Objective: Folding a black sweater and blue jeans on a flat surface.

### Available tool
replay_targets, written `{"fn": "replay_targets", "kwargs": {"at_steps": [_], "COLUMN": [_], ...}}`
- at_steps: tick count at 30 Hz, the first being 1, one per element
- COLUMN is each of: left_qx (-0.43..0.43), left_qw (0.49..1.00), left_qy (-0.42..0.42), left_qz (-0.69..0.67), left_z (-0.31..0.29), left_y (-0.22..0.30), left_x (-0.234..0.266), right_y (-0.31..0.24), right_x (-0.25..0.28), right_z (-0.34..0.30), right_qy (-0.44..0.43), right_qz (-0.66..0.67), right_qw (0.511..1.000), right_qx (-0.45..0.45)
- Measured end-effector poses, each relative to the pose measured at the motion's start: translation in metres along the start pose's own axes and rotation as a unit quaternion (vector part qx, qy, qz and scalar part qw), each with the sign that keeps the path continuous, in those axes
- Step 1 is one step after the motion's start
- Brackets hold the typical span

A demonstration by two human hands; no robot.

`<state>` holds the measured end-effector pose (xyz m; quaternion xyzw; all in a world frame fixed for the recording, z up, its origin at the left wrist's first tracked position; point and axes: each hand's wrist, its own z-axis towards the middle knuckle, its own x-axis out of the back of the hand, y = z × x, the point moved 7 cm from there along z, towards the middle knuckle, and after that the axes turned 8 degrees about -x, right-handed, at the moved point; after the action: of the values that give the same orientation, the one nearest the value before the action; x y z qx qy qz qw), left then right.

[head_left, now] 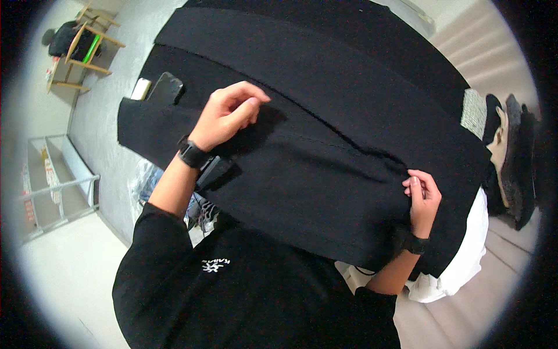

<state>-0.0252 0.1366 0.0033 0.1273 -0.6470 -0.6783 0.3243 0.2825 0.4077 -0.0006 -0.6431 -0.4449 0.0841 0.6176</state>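
A large piece of black fabric [325, 192] lies spread in front of me, with a dark raised edge running slantwise across it from upper left to right. My right hand [424, 195] pinches the fabric at the right end of that edge, where it bunches slightly. Over the left part of the cloth is my left hand [232, 113], fingers curled in and thumb close to the forefinger. It casts a shadow on the fabric, and nothing shows in it. Both wrists wear black bands.
A black phone [167, 88] and a small white object [140, 90] lie at the left edge. Folded dark and beige fabrics [511, 157] and a grey knitted piece [474, 111] are at right. White cloth [459, 256] hangs below. A shelf [61, 180] and wooden chair [87, 49] stand left.
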Motion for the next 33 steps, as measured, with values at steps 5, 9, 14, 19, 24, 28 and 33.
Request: {"fn": "replay_targets", "kwargs": {"at_steps": [5, 9, 14, 19, 24, 28, 33], "left_qx": [-0.021, -0.04, -0.034, -0.099, -0.071, -0.052, -0.009], "left_qw": [1.0, 0.999, 0.999, 0.987, 0.949, 0.87, 0.84], "left_qy": [-0.016, -0.022, -0.009, -0.026, 0.032, -0.012, -0.003], "left_qz": [0.006, 0.008, 0.014, 0.12, 0.305, 0.49, 0.542], "left_z": [0.002, 0.001, 0.0, -0.02, -0.078, -0.135, -0.164], "left_y": [0.009, 0.008, 0.012, 0.036, 0.051, 0.034, 0.021], "left_x": [-0.001, -0.001, -0.001, 0.016, 0.086, 0.13, 0.141], "right_y": [-0.01, -0.012, -0.018, -0.045, -0.044, -0.021, -0.023], "right_x": [-0.001, -0.006, -0.01, -0.013, 0.009, 0.029, 0.017], "right_z": [-0.002, 0.001, 0.0, -0.031, -0.096, -0.124, -0.128], "right_qy": [0.0, -0.008, -0.014, -0.022, -0.023, -0.01, 0.026], "right_qz": [-0.028, -0.02, -0.018, -0.114, -0.236, -0.291, -0.318], "right_qw": [0.999, 0.998, 0.997, 0.989, 0.967, 0.946, 0.941], "right_qx": [0.04, 0.058, 0.075, 0.088, 0.091, 0.14, 0.112]}}
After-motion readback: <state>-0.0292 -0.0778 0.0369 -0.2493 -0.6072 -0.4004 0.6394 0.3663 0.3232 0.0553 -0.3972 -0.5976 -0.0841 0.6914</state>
